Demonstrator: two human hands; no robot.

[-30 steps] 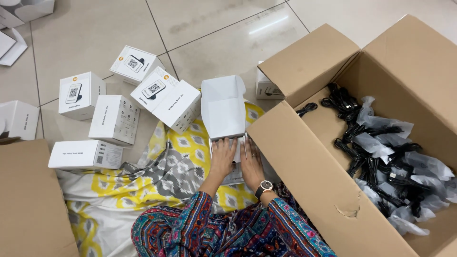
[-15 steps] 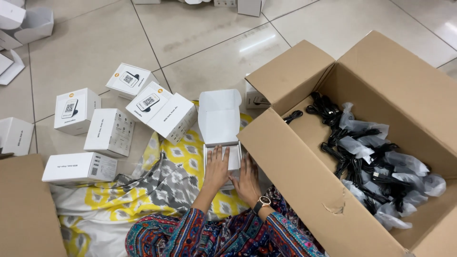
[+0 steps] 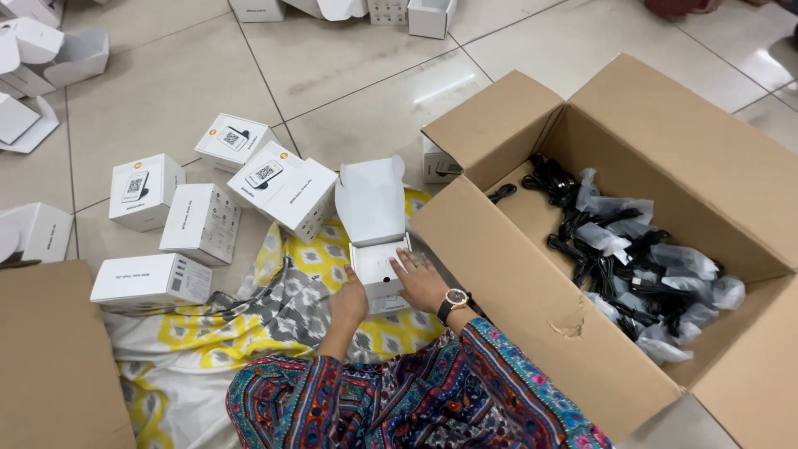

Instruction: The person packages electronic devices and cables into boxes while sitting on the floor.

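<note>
I am seeing the big cardboard carton [image 3: 532, 283] holding many bagged black cables [image 3: 632, 249], several closed white boxes [image 3: 199, 223] lying done, and my left hand [image 3: 349, 301] and right hand [image 3: 420, 283] pressing, fingers spread, on the open white box [image 3: 378, 266] at the cloth's [image 3: 307, 308] far edge.

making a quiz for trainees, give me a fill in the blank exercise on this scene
1. Both hands, the left hand and right hand, rest on a small white box whose lid is ____.
2. The right wrist wears a ____.
3. The big cardboard carton holds bagged black ____.
4. The small box sits on a ____ and grey patterned cloth.

Missing words: open; watch; cables; yellow
</note>
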